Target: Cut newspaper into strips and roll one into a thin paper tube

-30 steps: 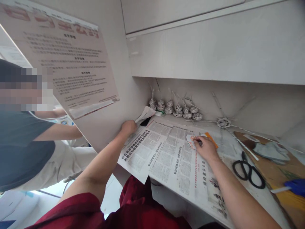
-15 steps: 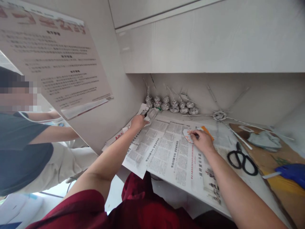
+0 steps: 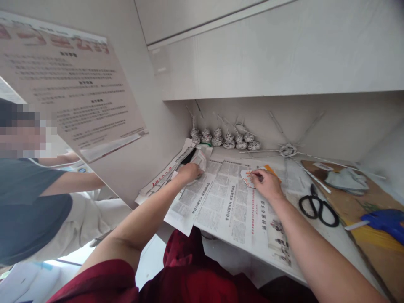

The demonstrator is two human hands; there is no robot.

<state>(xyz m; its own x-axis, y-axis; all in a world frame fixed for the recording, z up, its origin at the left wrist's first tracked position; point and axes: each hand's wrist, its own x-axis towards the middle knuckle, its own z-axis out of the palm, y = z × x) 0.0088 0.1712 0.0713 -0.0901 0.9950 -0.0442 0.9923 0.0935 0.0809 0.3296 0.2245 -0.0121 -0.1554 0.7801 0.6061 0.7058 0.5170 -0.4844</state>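
Observation:
My left hand [image 3: 190, 171] is closed on the near end of a pale, crumpled, partly see-through packet [image 3: 200, 158] above the newspaper sheet [image 3: 217, 198]. Its fingertips are partly hidden. A flat black object [image 3: 188, 156] lies just behind that hand, on a stack of loose papers [image 3: 160, 181]. With curled fingers, my right hand [image 3: 268, 182] grips a small white card [image 3: 247, 178] with orange writing, low over the newspaper. An orange strip [image 3: 272, 169] shows behind the right hand; whether it belongs to the card I cannot tell.
Several gourd-shaped woven paper pieces [image 3: 229, 141] stand along the back wall. Black-handled scissors [image 3: 318, 210] lie right of the newspaper. Farther right are a woven piece with long spokes [image 3: 288, 150], a grey cloth [image 3: 346, 182] and a blue glue gun [image 3: 383, 223]. Another person [image 3: 31, 202] sits beyond the left partition.
My left hand has drawn the packet toward me and slightly right, uncovering more of the black object. My right hand stays on the card. The view has shifted slightly.

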